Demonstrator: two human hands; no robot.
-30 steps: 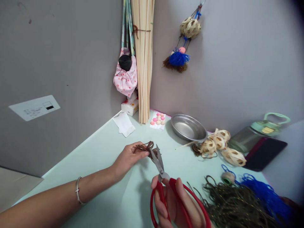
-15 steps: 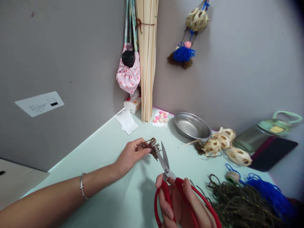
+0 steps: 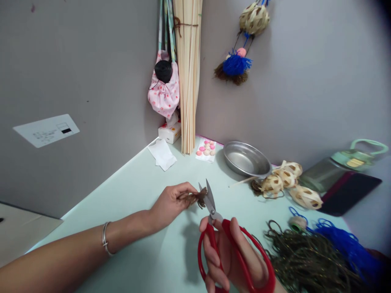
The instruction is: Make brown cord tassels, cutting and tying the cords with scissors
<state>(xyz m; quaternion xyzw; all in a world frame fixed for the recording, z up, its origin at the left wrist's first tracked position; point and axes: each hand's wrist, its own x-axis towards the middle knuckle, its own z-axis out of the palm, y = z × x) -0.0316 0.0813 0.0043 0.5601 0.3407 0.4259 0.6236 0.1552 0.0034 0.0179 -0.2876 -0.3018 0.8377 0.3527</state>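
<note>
My left hand (image 3: 170, 203) pinches a small bundle of brown threads (image 3: 195, 198) just above the pale green table (image 3: 137, 191). My right hand (image 3: 227, 260) grips red-handled scissors (image 3: 226, 240), fingers through the loops. The steel blades (image 3: 207, 197) stand slightly apart, their tips at the loose end of the brown bundle. A silver bracelet (image 3: 105, 244) sits on my left wrist.
A heap of olive cord (image 3: 305, 264) and blue cord (image 3: 345, 244) lies at the right. Woven straw balls (image 3: 287, 183), a metal dish (image 3: 246, 159), a card of beads (image 3: 206, 149), a bottle (image 3: 342, 167) and a dark phone (image 3: 351, 195) line the wall. Straw strips (image 3: 187, 73) lean in the corner.
The scissors have moved up to the brown bundle and their blades have parted at its end. My left hand has lowered the bundle slightly.
</note>
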